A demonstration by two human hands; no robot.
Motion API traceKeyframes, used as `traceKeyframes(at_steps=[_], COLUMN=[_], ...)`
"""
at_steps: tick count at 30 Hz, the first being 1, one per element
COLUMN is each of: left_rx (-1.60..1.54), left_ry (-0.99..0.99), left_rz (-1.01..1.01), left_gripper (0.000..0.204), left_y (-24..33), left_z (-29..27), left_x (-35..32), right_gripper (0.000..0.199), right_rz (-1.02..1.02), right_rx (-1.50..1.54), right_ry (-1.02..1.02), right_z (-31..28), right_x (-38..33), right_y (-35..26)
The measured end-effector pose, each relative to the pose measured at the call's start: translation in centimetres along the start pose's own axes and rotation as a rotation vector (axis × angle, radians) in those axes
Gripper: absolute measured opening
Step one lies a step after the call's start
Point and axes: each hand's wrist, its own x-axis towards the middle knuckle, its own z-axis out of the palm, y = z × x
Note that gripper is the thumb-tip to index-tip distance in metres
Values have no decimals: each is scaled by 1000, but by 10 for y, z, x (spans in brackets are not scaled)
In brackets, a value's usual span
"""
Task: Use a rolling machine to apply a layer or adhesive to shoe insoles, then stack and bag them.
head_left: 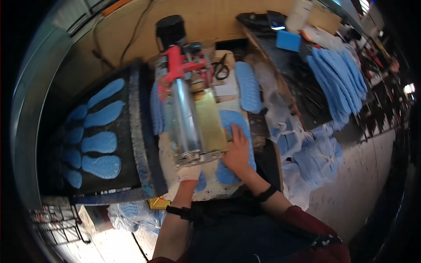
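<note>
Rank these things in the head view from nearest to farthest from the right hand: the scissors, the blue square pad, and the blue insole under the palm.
1. The blue insole, directly under the right hand on the workbench.
2. The scissors, farther up the bench, just right of the red and silver machine.
3. The blue square pad, far up and to the right, on the dark table.

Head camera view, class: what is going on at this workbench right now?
A person stands at a bench with a press-like machine that has red fittings and a metal cylinder. The right hand lies flat on a blue insole beside the machine's brass-coloured plate. The left hand, in a white glove, is at the machine's near end. More blue insoles lie on a dark belt to the left, and a stack of insoles sits to the right. Scissors lie behind the machine.
</note>
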Motion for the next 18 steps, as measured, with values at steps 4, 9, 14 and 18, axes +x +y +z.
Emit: traceKeyframes(at_steps=[4, 9, 14, 18], left_rx=[1289, 1956, 3415, 3661], left_ry=[284, 101, 305, 638], left_rz=[622, 452, 438, 531], left_gripper=[55, 54, 50, 69], left_y=[6, 78, 48, 0], left_z=[-14, -6, 4, -23], left_x=[17, -4, -8, 15], right_gripper=[61, 64, 59, 54], right_rz=[27, 61, -48, -25], right_rx=[8, 11, 87, 71], right_ry=[5, -94, 49, 11], right_z=[-11, -15, 15, -8], right_x=[1, 5, -7, -1], right_y=[20, 5, 11, 18])
